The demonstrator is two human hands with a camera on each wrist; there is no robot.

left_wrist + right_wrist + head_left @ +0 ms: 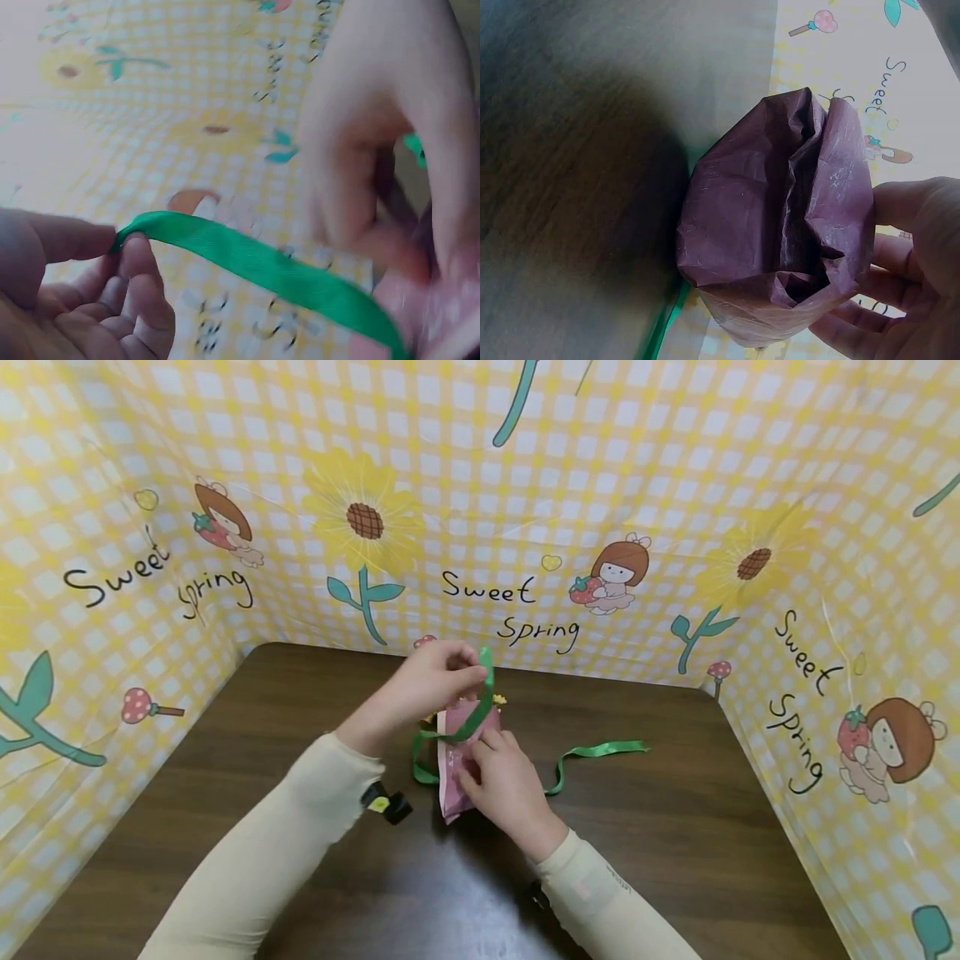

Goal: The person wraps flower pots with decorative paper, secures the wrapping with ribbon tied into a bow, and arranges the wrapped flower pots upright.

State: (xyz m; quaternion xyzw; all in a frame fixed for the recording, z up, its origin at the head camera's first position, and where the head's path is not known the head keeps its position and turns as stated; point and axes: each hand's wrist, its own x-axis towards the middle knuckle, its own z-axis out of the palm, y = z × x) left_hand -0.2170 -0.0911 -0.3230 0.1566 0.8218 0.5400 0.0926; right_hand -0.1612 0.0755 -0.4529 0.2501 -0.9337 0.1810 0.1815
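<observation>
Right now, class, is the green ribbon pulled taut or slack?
Slack: the green ribbon arches in a loose curve from the left hand, and its other end lies in bends on the table.

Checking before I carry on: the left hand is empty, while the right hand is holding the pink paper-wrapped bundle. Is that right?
Not quite: the left hand isn't empty. The left wrist view shows it pinching a flat, glossy green ribbon. The rest stands: the right hand is holding the pink paper-wrapped bundle.
</observation>
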